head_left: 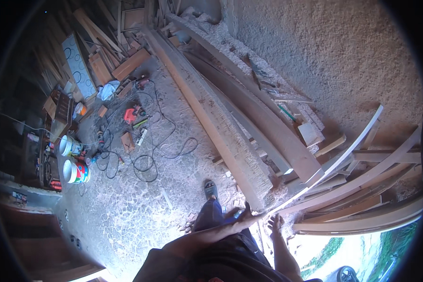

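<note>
A long, thin pale wooden strip (pixel 347 152) runs from near my hands up to the far right, looking curved in this view. Its near end meets my left hand (pixel 244 215), which is closed around it, thumb raised. Alongside it, a brown board (pixel 348 186) narrows toward the same spot. Just right of that end, my right hand (pixel 276 223) is held with fingers apart, close beneath the wood and gripping nothing that I can see. My left forearm crosses in front of my body.
Thick timber beams (pixel 211 120) lie ahead, beside a rough wall (pixel 324 51). More curved boards (pixel 362 225) are stacked at right. Left on the floor are white buckets (pixel 70 171), a red power tool (pixel 129 115) and looping black cable (pixel 150 164). Wood offcuts (pixel 131 65) pile up far left.
</note>
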Available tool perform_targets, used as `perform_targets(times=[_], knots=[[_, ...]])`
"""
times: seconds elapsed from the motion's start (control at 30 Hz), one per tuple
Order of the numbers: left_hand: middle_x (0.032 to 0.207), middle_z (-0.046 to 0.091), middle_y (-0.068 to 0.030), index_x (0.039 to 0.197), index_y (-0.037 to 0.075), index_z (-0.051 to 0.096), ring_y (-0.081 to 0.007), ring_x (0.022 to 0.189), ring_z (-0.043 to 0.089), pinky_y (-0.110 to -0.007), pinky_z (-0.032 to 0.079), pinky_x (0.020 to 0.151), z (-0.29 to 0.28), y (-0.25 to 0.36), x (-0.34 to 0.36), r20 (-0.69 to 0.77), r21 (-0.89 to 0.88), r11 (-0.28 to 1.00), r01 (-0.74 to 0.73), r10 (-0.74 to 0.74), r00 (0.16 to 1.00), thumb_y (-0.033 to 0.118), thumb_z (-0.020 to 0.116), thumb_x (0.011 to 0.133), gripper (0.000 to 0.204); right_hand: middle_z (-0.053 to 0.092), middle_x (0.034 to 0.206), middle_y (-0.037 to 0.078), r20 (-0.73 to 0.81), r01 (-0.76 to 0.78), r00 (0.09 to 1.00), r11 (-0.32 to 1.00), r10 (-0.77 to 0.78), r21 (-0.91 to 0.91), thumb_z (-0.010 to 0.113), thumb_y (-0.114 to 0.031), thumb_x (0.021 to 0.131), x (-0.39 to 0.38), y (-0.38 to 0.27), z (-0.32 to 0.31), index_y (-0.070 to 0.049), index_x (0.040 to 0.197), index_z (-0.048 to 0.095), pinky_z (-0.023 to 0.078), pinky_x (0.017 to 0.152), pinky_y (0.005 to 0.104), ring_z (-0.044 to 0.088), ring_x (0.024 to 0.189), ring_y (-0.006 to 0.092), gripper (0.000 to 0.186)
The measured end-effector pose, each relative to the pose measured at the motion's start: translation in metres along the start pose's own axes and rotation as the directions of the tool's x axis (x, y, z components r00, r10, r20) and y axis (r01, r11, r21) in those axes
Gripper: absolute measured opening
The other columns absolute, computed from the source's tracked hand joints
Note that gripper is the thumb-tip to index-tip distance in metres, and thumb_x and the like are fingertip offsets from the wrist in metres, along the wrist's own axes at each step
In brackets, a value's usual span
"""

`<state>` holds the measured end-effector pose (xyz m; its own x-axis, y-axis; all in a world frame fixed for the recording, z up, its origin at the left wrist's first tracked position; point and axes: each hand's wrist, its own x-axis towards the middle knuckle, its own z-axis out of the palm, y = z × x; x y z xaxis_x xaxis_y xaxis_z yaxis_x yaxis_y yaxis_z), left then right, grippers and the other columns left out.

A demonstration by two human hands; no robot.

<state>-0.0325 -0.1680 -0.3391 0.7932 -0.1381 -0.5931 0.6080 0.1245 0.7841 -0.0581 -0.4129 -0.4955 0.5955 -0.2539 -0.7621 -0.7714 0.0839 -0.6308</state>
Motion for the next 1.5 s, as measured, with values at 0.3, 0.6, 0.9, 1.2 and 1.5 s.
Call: perform_targets(times=[0.3,0.6,0.9,1.2,1.5], knots=[[0.114,0.067,-0.0238,0.125,-0.002,0.061,-0.0325,0.106,0.065,-0.042,0.051,0.091,-0.126,-0.107,0.024,0.248,0.604,0.771,-0.202,0.06,0.967,0.049,0.056,0.092,0.061,0.067,0.086,0.012,0.091,-0.191,0.951,0.791,0.297,-0.581,0.054,-0.046,0.096,-0.025,0.061,0.05,-0.011,0.124,0.053,0.052,0.066,0.0446,0.067,0.075,0.0281,0.045],[0.096,0.066,-0.0177,0.104,0.007,0.064,-0.0363,0.09,0.068,-0.049,0.055,0.074,-0.426,-0.189,-0.009,-0.163,0.97,0.243,0.005,0.635,0.755,0.023,0.052,0.095,0.021,0.066,0.082,0.01,0.299,0.066,0.925,0.678,0.233,-0.732,0.056,-0.04,0.094,0.0,-0.016,0.299,-0.012,0.116,0.056,0.053,0.062,0.0434,0.067,0.073,0.0258,0.036],[0.1,0.064,-0.005,0.112,0.013,0.062,-0.0241,0.083,0.067,-0.039,0.05,0.071,-0.658,-0.193,-0.123,-0.715,-0.697,0.641,-0.322,-0.587,0.38,0.024,0.061,0.091,0.024,0.065,0.078,0.008,0.385,0.212,0.901,0.569,0.202,-0.794,0.059,-0.034,0.092,0.01,-0.075,0.505,-0.013,0.108,0.059,0.053,0.059,0.0422,0.067,0.071,0.0235,0.026],[0.115,0.062,-0.0144,0.132,0.008,0.05,-0.0303,0.085,0.067,-0.043,0.054,0.07,-0.648,-0.242,-0.168,-0.538,-0.795,0.401,-0.454,-0.812,0.225,0.031,0.058,0.095,0.045,0.066,0.08,0.006,0.536,0.329,0.836,0.674,0.118,-0.661,0.063,-0.026,0.089,0.051,-0.138,0.847,-0.012,0.101,0.062,0.054,0.059,0.0395,0.066,0.07,0.0219,0.019],[0.11,0.062,-0.0123,0.134,0.011,0.049,-0.0311,0.086,0.067,-0.043,0.054,0.067,-0.681,-0.178,-0.062,-0.212,-0.872,0.069,-0.484,-0.945,0.249,0.029,0.057,0.095,0.043,0.067,0.09,0.006,0.71,0.276,0.651,0.787,0.269,-0.552,0.065,-0.023,0.094,0.02,-0.091,1.336,-0.007,0.108,0.063,0.058,0.067,0.031,0.066,0.074,0.0151,0.021]])
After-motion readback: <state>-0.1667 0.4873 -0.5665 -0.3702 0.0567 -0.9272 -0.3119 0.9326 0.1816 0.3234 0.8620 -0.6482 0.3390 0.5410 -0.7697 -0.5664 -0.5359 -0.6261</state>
